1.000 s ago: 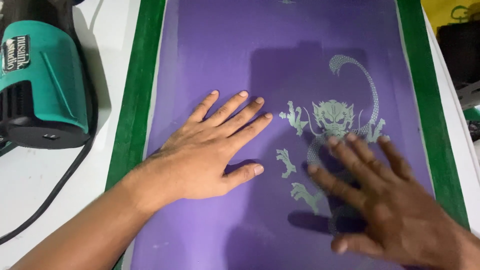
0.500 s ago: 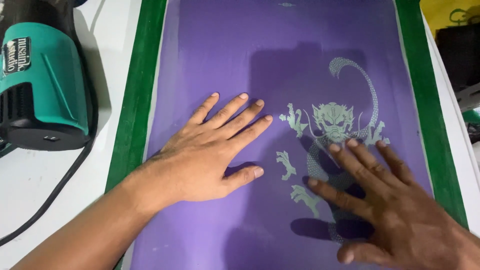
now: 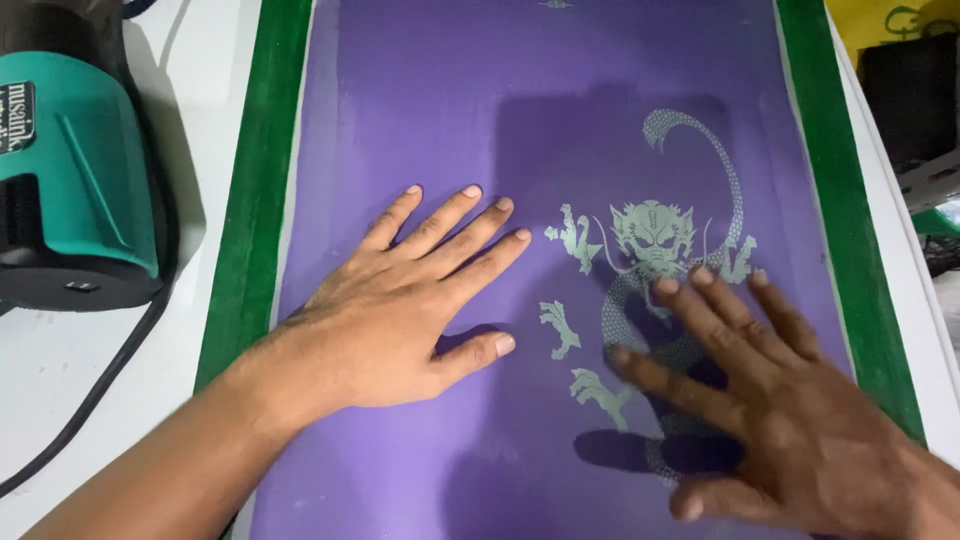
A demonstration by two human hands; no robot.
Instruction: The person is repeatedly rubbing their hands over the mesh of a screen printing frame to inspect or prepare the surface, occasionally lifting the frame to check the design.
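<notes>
- My left hand (image 3: 395, 315) lies flat on the purple screen mesh (image 3: 420, 120), fingers spread and pointing toward one o'clock, gripping nothing.
- My right hand (image 3: 790, 420) is also open and flat, fingers fanned toward eleven o'clock, covering the lower body of the pale dragon stencil (image 3: 650, 240). The two hands are apart, with the dragon's claws between them.
- The mesh fills the middle of my view inside a green frame (image 3: 245, 230), which rests on the white tabletop (image 3: 60, 400).
- To press well, I judge I should keep both palms flat and the pressure even, sliding rather than lifting, so the mesh sits flush over the dark rectangle beneath it and the stencil does not shift.
- At nine o'clock from my left hand, well apart, a teal and black heat gun (image 3: 70, 170) lies on the tabletop, its black cord (image 3: 90, 400) trailing toward seven o'clock.
- Compared with a second ago, my right hand has slid down toward five o'clock, uncovering more of the dragon's head; my left hand has stayed put.
</notes>
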